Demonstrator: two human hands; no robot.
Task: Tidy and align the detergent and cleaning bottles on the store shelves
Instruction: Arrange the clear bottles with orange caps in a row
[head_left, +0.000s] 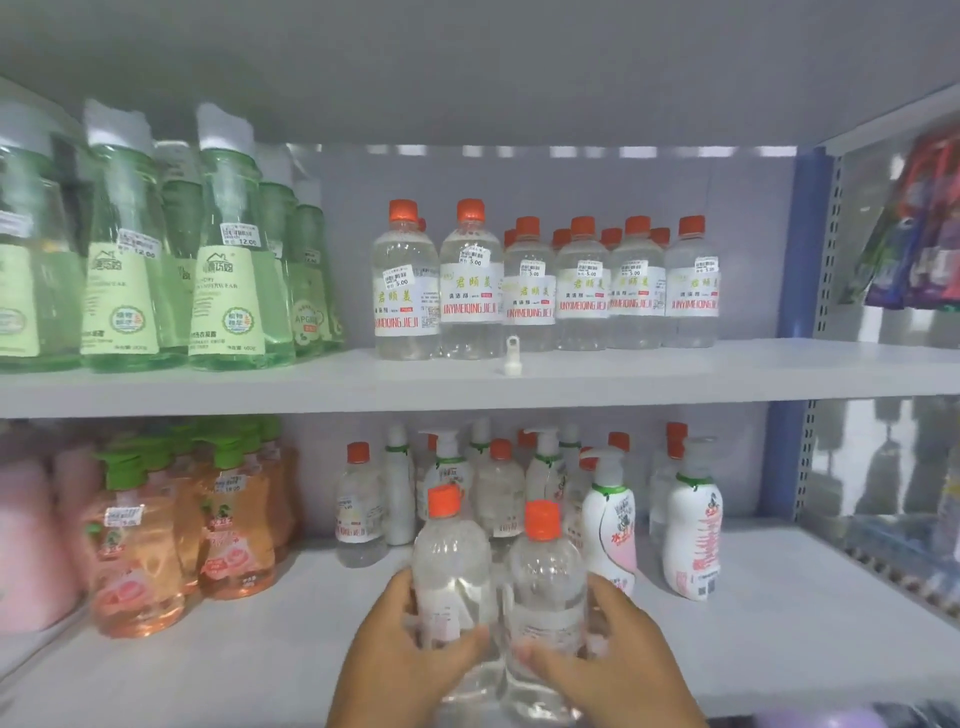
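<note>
My left hand (400, 654) grips a clear bottle with an orange cap (451, 566), and my right hand (618, 660) grips a second clear orange-capped bottle (545, 587). Both bottles are upright, side by side, in front of the lower shelf (249, 649). Behind them stand more clear orange-capped bottles (358, 512) mixed with white pump bottles (609, 525). A row of the same clear bottles (582, 286) lines the upper shelf (467, 384).
Green bottles (228, 260) fill the upper shelf's left. Orange-tinted pump bottles (234, 519) and pink bottles (31, 540) stand lower left. A small white cap (512, 358) lies on the upper shelf. A blue upright (802, 249) and hanging packets (919, 218) are at the right.
</note>
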